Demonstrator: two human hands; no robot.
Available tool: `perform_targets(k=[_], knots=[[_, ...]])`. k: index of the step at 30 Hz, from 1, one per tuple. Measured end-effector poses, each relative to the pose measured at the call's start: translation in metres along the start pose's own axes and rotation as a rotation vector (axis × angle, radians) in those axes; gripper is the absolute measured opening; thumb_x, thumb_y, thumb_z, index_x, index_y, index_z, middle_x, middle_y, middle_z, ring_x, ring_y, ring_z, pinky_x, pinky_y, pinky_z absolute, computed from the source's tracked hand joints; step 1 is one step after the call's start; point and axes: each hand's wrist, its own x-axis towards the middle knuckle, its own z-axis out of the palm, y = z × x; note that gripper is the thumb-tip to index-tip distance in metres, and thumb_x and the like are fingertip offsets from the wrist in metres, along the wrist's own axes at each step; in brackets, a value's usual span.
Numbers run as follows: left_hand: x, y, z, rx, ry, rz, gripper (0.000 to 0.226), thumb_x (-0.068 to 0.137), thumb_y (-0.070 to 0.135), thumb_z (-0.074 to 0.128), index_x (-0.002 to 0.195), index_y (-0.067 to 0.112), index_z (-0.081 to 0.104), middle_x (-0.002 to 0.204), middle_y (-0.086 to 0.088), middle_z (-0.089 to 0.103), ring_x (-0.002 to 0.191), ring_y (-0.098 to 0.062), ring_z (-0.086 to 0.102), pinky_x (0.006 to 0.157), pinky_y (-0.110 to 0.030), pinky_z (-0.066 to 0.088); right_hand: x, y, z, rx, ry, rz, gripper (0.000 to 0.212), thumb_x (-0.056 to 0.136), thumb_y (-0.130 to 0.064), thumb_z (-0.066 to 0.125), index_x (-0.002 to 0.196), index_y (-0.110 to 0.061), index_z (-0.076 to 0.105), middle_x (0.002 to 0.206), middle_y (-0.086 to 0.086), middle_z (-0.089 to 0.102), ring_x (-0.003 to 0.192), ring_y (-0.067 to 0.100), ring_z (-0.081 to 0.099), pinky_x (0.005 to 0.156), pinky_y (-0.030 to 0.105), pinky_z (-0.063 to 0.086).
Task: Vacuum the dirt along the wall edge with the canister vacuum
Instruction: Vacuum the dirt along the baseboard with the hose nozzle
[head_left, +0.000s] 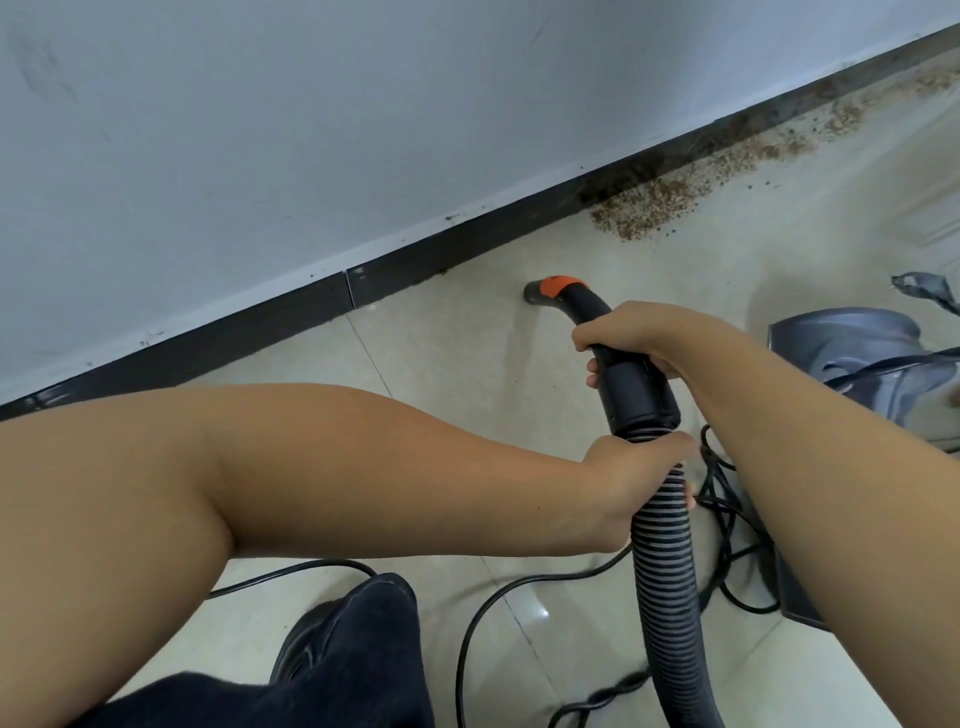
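The dirt (649, 200) lies as a brown, crumbly band on the floor (447, 332) where it meets the dark baseboard (291, 306), thick near the middle of the view and trailing off toward the upper right along the wall (260, 130). The nozzle (550, 289), black with an orange collar, points at the baseboard just above the pale tiles, to the left of the dirt and apart from it. Behind the nozzle the stiff black handle tube (639, 384) curves back and joins the ribbed hose (665, 571), which runs down toward the bottom edge.

The right hand (634, 338) grips the handle tube from above, fingers (592, 369) curled round it. The left hand (634, 478) grasps the hose right below the tube's cuff, its fingers wrapped round the ribs.

A black power cord (467, 639) loops over the floor beneath the arms and bunches up near the right forearm. At the right edge stands a grey machine body (857, 358), partly cut off. A dark trouser leg (363, 649) and a shoe (306, 639) show at the bottom.
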Motion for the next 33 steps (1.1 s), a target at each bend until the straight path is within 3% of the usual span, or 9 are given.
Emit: perform_targets(k=[7,13,22,27,33], knots=[[0.026,0.008,-0.016,0.056,0.100,0.038,0.021,0.092,0.027,0.062,0.083,0.010,0.054,0.072,-0.007,0.059,0.055,-0.016,0.058,0.056,-0.022,0.051,0.031,0.003,0.004,0.218,0.085,-0.053,0.018,0.085,-0.007,0.058,0.098,-0.006,0.045,0.069,0.013,0.062,0.041,0.020,0.064,0.043,0.027,0.053],[0.061,0.031,0.009,0.066,-0.008,-0.066,0.016,0.088,0.020,0.062,0.082,0.011,0.050,0.059,-0.004,0.056,0.043,-0.012,0.051,0.046,-0.015,0.044,0.059,0.023,-0.045,0.335,0.205,-0.006,0.026,0.086,-0.005,0.058,0.109,-0.002,0.046,0.066,0.013,0.060,0.036,0.020,0.061,0.038,0.026,0.050],[0.106,0.056,0.053,0.073,-0.068,-0.076,0.019,0.089,0.021,0.063,0.093,0.007,0.051,0.064,-0.006,0.055,0.048,-0.014,0.050,0.048,-0.021,0.045,0.087,0.042,-0.112,0.395,0.242,0.048,0.031,0.088,-0.006,0.058,0.114,-0.005,0.041,0.073,0.014,0.060,0.039,0.020,0.063,0.042,0.032,0.055],[0.129,0.075,0.053,0.119,-0.054,-0.014,0.018,0.088,0.020,0.064,0.080,0.009,0.052,0.064,-0.007,0.055,0.052,-0.018,0.050,0.054,-0.025,0.046,0.107,0.036,-0.134,0.455,0.286,0.055,0.035,0.089,-0.006,0.056,0.119,-0.006,0.039,0.076,0.014,0.059,0.039,0.019,0.063,0.041,0.034,0.055],[0.148,0.091,0.058,0.101,-0.038,0.002,0.017,0.087,0.020,0.064,0.087,0.008,0.051,0.063,-0.008,0.055,0.050,-0.018,0.050,0.052,-0.024,0.046,0.120,0.025,-0.150,0.420,0.300,0.060,0.035,0.090,-0.008,0.056,0.120,-0.007,0.038,0.077,0.012,0.060,0.040,0.019,0.064,0.040,0.032,0.054]])
